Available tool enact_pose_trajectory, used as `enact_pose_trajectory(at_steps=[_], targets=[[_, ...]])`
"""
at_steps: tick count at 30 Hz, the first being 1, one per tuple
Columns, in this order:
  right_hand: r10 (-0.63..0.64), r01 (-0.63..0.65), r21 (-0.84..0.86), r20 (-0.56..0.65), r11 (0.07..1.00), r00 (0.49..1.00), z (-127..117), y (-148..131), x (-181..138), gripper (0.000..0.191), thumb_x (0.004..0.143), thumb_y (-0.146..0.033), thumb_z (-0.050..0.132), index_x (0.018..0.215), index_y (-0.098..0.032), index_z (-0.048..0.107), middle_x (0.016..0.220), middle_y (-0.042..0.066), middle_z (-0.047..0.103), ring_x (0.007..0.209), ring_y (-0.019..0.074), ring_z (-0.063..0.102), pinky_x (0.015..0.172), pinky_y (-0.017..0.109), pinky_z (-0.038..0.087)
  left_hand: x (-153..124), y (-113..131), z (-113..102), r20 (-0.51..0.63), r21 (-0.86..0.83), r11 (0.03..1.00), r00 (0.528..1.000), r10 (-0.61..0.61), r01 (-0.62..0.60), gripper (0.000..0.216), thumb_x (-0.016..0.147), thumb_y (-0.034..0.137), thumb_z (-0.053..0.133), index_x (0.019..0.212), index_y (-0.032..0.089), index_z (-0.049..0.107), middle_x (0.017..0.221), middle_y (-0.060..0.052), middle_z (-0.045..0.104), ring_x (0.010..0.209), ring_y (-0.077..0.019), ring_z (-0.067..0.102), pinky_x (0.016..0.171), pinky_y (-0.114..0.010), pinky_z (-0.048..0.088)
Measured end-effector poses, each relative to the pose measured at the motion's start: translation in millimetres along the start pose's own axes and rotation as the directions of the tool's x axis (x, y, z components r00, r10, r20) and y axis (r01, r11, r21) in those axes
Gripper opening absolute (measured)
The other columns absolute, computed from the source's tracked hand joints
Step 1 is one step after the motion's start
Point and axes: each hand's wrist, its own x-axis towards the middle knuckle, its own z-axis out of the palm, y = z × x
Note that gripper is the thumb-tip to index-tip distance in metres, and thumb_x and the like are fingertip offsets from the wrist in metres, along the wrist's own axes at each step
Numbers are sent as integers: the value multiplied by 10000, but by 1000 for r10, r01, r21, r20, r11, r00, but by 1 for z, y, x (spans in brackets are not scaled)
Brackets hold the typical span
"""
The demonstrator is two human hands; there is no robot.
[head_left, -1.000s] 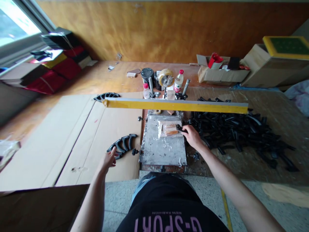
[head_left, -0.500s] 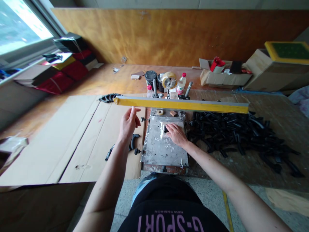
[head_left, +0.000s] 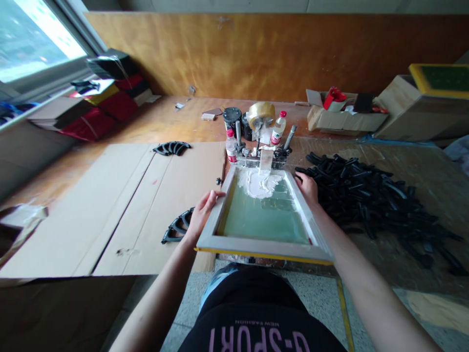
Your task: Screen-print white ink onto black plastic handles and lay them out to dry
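A framed printing screen (head_left: 264, 247) with green mesh lies nearly flat over the metal plate in front of me. White ink (head_left: 261, 182) is pooled at its far end. My left hand (head_left: 203, 211) grips the frame's left rail. My right hand (head_left: 307, 187) rests on the right rail near the far corner. A short row of curved black plastic parts (head_left: 176, 228) lies on the cardboard just left of my left hand. The part on the plate under the screen is hidden.
A big heap of black plastic parts (head_left: 370, 195) covers the table at the right. Bottles (head_left: 230, 145), a black tin and a tape roll (head_left: 261, 113) stand behind the screen's hinge. Another small set of black parts (head_left: 172, 147) lies far left. Cardboard boxes (head_left: 342, 118) sit at the back right.
The screen has swung down from its raised position to lie over the plate. My left hand moved from the raised frame to its left rail; my right hand left the plate for the right rail.
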Motion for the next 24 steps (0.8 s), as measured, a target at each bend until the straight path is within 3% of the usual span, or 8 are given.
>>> enact_pose_trajectory(at_steps=[4, 6, 8, 12, 14, 16, 19, 24], targets=[[-177, 177, -16, -177, 984, 968, -2, -38, 25, 564, 866, -282, 607, 1389, -125, 464, 1453, 185, 429, 1297, 322, 423, 1071, 458, 354, -5, -55, -3, 42, 34, 986, 985, -167, 166, 685, 742, 505, 716, 1359, 255, 557, 752, -2, 667, 626, -141, 598, 539, -202, 444], [-292, 289, -57, -83, 956, 953, 5, -63, 38, 555, 822, -269, 675, 1333, -129, 506, 1384, 184, 483, 1248, 333, 443, 1033, 456, 376, 0, -78, -1, 30, 50, 980, 980, -196, 195, 786, 733, 474, 727, 1443, 267, 461, 767, -5, 686, 644, -152, 620, 560, -211, 460], [-328, 334, -86, 73, 939, 942, 14, -81, 45, 370, 825, -236, 671, 1171, -125, 599, 1170, 166, 610, 1126, 321, 507, 955, 428, 417, 5, -94, 1, 22, 73, 979, 981, -191, 189, 766, 752, 465, 708, 1447, 259, 458, 814, -18, 705, 680, -154, 637, 593, -214, 473], [-372, 405, -86, 257, 911, 892, 22, -93, 29, 90, 865, -176, 586, 926, -138, 640, 940, 133, 654, 950, 276, 549, 852, 377, 429, 8, -101, 1, 50, 85, 979, 981, -188, 184, 696, 776, 476, 679, 1409, 243, 509, 846, -31, 716, 725, -165, 652, 626, -226, 486], [-490, 519, -24, 298, 854, 819, 18, -91, 11, 98, 858, -134, 551, 888, -150, 643, 916, 116, 651, 930, 257, 545, 833, 357, 418, 6, -97, 1, 54, 77, 980, 980, -190, 186, 669, 781, 477, 674, 1388, 235, 534, 850, -33, 716, 745, -172, 656, 639, -231, 491], [-629, 646, 73, 338, 760, 701, 9, -88, -5, 157, 829, -82, 527, 876, -163, 652, 888, 93, 647, 921, 239, 542, 813, 333, 409, 4, -93, 2, 44, 63, 978, 979, -201, 198, 657, 779, 471, 678, 1374, 227, 548, 852, -32, 716, 749, -174, 657, 643, -230, 490], [-727, 718, 193, 374, 668, 576, -4, -85, -12, 195, 791, -55, 534, 858, -184, 664, 860, 56, 650, 892, 211, 551, 786, 302, 406, 2, -89, 3, 34, 49, 976, 976, -214, 212, 660, 772, 466, 686, 1370, 220, 553, 854, -29, 719, 731, -169, 655, 637, -229, 486], [-654, 650, 120, 272, 751, 706, 6, -87, -14, 174, 858, -109, 527, 884, -188, 681, 882, 65, 663, 914, 225, 554, 790, 317, 421, 2, -91, 2, 22, 42, 980, 981, -194, 193, 651, 767, 471, 691, 1359, 231, 565, 839, -33, 718, 728, -173, 658, 629, -235, 494]])
